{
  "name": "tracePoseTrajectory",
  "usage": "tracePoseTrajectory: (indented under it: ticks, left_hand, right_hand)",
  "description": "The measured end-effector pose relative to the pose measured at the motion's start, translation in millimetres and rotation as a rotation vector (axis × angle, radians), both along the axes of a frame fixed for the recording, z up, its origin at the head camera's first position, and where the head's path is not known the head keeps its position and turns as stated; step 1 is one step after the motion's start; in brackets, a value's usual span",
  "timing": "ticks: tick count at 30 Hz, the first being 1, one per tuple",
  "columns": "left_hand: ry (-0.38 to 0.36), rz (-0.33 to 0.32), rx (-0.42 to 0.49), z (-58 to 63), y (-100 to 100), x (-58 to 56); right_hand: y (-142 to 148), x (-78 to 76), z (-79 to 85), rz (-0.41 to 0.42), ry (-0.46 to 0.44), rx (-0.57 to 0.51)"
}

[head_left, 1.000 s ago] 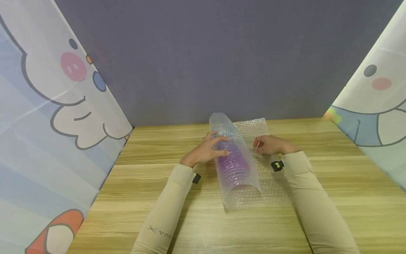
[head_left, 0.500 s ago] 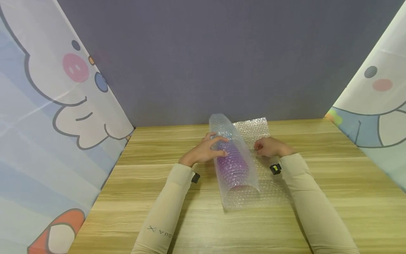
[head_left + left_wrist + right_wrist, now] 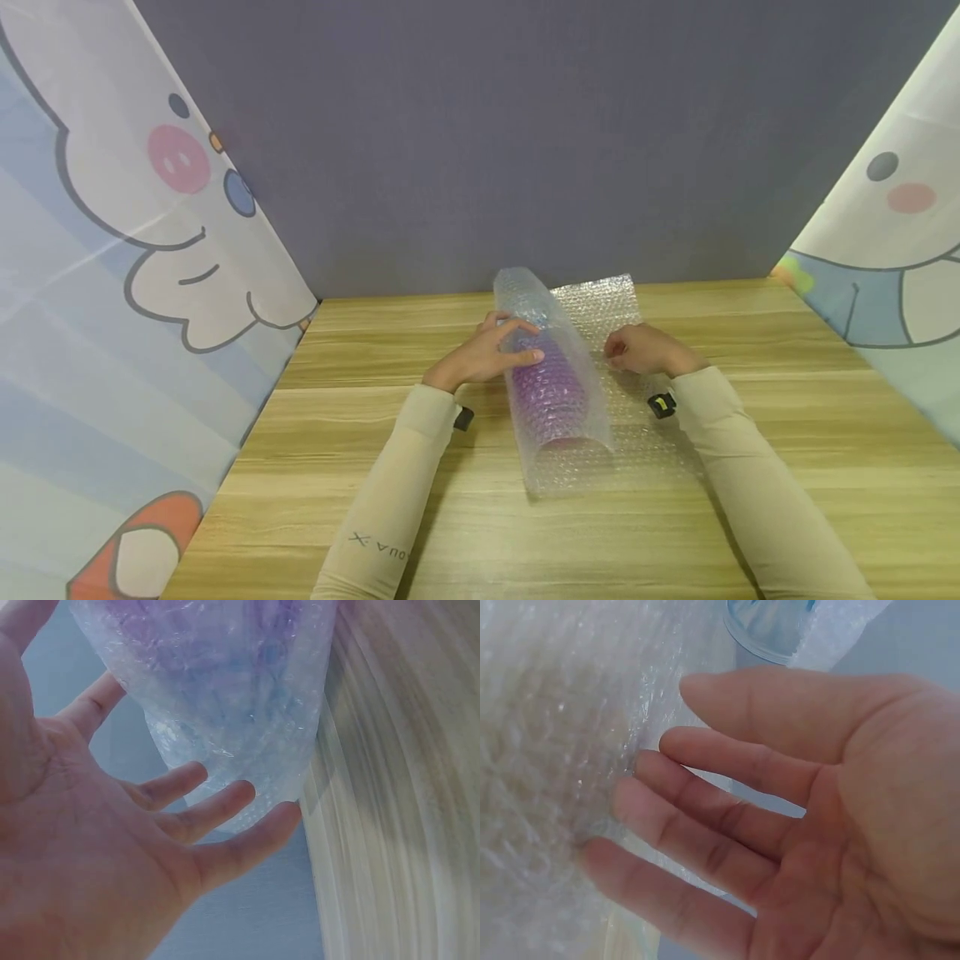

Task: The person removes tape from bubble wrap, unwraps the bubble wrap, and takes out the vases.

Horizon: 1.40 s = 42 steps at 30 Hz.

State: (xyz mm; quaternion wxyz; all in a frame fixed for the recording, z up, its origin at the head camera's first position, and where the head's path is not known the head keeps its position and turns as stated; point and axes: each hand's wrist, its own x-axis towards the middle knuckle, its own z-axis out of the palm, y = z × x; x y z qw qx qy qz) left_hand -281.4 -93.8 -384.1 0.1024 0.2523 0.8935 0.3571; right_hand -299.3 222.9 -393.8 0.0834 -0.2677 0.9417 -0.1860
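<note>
A sheet of bubble wrap (image 3: 607, 312) lies on the table, its left part curled over a purple and blue, roughly cylindrical object (image 3: 549, 392). In the right wrist view a clear round rim with blue (image 3: 769, 634) shows past the wrap's edge. With fingers spread, my left hand (image 3: 487, 354) rests against the left side of the wrapped roll; the left wrist view shows its fingers (image 3: 225, 806) alongside the wrap's far end. My right hand (image 3: 641, 348) is at the flat part of the wrap, to the right of the roll, fingertips right at the film and thumb apart from them.
The wooden table (image 3: 360, 417) runs back to a grey panel (image 3: 480, 142). Cartoon-printed cloths hang on the left (image 3: 75, 333) and right (image 3: 900, 275). Each wrist carries a small black device (image 3: 662, 406).
Both hands stay nearly in place. The right hand has shifted slightly right, and the wrap's far right corner has risen a little. The left thumb has moved a touch on the roll.
</note>
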Motion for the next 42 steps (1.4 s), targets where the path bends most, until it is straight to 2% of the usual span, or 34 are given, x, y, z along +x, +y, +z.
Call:
tracePoseTrajectory:
  ticks: [9, 17, 31, 38, 42]
  left_hand:
    - [-0.002, -0.03, -0.005, 5.8, -7, 0.1]
    - [-0.026, -0.018, -0.022, 12.6, -13, 1.9]
    - [0.056, -0.032, -0.041, 19.0, -9, 6.2]
    - [0.084, -0.067, -0.061, 26.5, -1, 15.9]
    - [0.131, -0.081, -0.105, 33.4, 6, 22.9]
  right_hand:
    - [-2, 1.8, -0.1, 0.004, 0.024, 0.026]
    - [-4, 0.4, -0.2, 0.045, 0.05, 0.072]
    - [-3, 1.8, -1.9, 0.03, 0.029, 0.056]
    - [-3, 1.6, -1.4, 0.046, 0.057, 0.066]
    - [-4, 2.0, 0.6, 0.044, 0.054, 0.064]
